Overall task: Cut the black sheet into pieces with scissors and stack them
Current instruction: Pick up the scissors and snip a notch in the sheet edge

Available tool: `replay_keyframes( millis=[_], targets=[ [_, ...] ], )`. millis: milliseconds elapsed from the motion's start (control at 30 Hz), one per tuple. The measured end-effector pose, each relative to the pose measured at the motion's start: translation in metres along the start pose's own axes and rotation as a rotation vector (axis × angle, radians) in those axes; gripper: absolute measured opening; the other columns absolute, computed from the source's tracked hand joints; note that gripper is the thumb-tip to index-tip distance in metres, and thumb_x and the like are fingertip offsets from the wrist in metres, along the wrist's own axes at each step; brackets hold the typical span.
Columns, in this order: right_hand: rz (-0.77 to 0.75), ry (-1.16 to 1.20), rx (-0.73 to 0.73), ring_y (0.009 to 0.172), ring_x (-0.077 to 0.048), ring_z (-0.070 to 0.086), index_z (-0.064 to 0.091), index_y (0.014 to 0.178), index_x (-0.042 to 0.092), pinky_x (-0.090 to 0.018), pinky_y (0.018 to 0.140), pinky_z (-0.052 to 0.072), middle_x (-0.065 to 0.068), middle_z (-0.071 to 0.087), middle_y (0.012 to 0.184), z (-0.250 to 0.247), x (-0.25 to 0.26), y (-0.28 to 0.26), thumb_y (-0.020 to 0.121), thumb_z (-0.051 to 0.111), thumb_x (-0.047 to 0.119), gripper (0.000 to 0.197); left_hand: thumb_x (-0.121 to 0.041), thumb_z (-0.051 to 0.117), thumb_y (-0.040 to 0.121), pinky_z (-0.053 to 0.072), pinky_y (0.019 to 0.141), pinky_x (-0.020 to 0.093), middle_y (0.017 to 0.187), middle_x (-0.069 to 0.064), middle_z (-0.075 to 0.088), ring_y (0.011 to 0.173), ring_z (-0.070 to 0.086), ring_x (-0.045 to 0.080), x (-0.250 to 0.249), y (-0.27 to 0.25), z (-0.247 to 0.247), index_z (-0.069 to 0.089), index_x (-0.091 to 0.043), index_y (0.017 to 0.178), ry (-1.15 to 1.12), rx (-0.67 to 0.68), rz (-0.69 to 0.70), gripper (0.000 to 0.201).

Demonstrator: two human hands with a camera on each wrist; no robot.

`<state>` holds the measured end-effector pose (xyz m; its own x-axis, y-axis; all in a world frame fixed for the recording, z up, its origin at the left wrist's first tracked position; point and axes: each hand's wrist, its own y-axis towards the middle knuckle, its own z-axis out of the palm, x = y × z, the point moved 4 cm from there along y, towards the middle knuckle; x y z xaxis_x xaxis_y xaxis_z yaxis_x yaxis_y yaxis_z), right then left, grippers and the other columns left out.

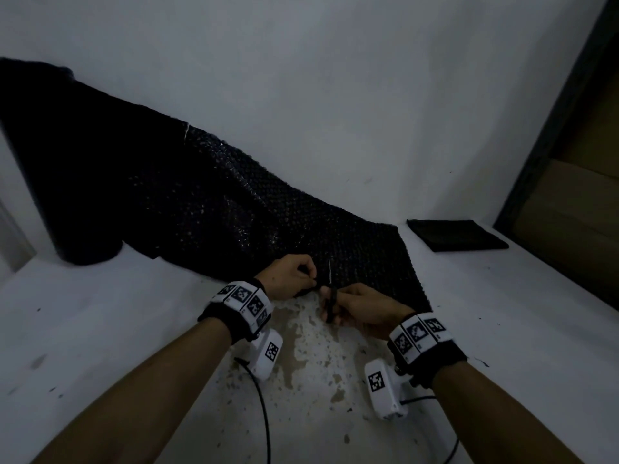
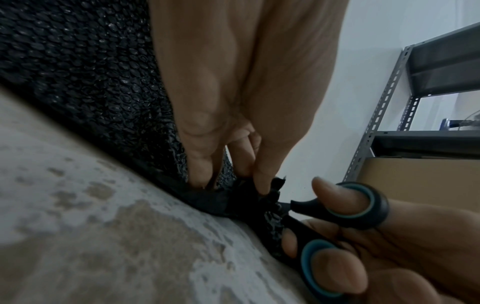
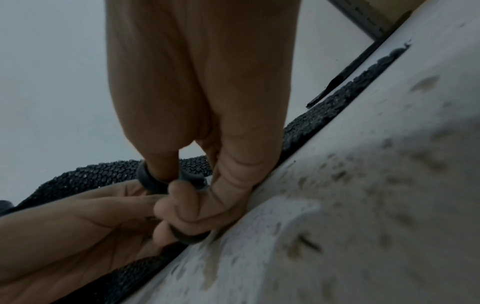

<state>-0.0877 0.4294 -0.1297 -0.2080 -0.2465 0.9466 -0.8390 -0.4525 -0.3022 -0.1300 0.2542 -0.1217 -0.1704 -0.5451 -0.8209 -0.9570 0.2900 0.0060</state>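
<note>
A long black bubble-textured sheet [image 1: 234,209] unrolls from a dark roll [image 1: 57,155] at the left and runs across the white table. My left hand [image 1: 294,276] pinches the sheet's near edge [image 2: 233,195]. Just to its right, my right hand [image 1: 358,311] holds black scissors with blue-lined handles [image 2: 345,216], thumb and fingers through the loops [image 3: 166,181]. The blade [image 1: 329,272] points away from me over the sheet, at its near edge. A flat stack of black cut pieces [image 1: 455,234] lies at the right back of the table.
The white table [image 1: 134,329] has worn, peeling paint in front of me [image 1: 318,356]. A white wall stands right behind the sheet. A grey metal shelf with cardboard boxes [image 1: 576,182] stands at the right. Wrist-camera cables [image 1: 264,413] trail over the near table.
</note>
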Motion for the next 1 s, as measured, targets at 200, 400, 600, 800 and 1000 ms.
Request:
replay_keyframes(
  millis=[200,400,600,800,1000],
  targets=[
    [-0.013,0.002,-0.026,0.06,-0.012,0.055,0.068,0.089,0.004,-0.023,0.062,0.049,-0.009,0.071,0.079,-0.003,0.001,0.008,0.101,0.056,0.033,0.033,-0.016,0.067,0.093,0.041,0.061,0.028,0.056,-0.012,0.058,0.055,0.049,0.007,-0.001,-0.002,-0.002,0.059,-0.021,0.084,-0.019,-0.006,-0.01,0.013],
    [-0.017,0.016,-0.051,0.058,-0.011,0.053,0.067,0.085,0.006,-0.022,0.057,0.046,-0.01,0.069,0.079,-0.003,-0.002,0.01,0.103,0.054,0.029,0.033,-0.015,0.067,0.094,0.039,0.057,0.024,0.057,-0.013,0.058,0.049,0.046,0.001,-0.002,-0.005,-0.003,0.059,-0.017,0.088,-0.032,-0.006,-0.022,0.01],
    [-0.002,0.004,-0.055,0.062,-0.012,0.056,0.069,0.093,0.003,-0.026,0.064,0.049,-0.009,0.072,0.08,-0.005,0.002,0.016,0.099,0.058,0.037,0.036,-0.015,0.066,0.094,0.039,0.056,0.026,0.059,-0.009,0.057,0.051,0.047,0.004,-0.003,-0.005,-0.003,0.059,-0.016,0.089,-0.03,0.007,-0.024,0.009],
    [-0.035,-0.028,-0.047,0.058,-0.012,0.052,0.066,0.085,0.006,-0.02,0.055,0.045,-0.007,0.068,0.075,-0.005,0.004,0.019,0.1,0.057,0.033,0.033,-0.015,0.068,0.093,0.039,0.055,0.024,0.059,-0.011,0.057,0.049,0.046,0.003,-0.001,-0.004,-0.005,0.059,-0.019,0.087,-0.033,0.005,-0.044,0.011],
    [-0.04,-0.017,-0.034,0.055,-0.01,0.05,0.066,0.083,0.009,-0.021,0.055,0.042,-0.006,0.068,0.073,-0.01,0.001,0.017,0.101,0.057,0.032,0.03,-0.015,0.069,0.092,0.036,0.049,0.019,0.063,-0.006,0.056,0.049,0.044,0.001,-0.005,-0.006,-0.005,0.061,-0.016,0.09,-0.009,-0.018,-0.054,0.009]
  ],
)
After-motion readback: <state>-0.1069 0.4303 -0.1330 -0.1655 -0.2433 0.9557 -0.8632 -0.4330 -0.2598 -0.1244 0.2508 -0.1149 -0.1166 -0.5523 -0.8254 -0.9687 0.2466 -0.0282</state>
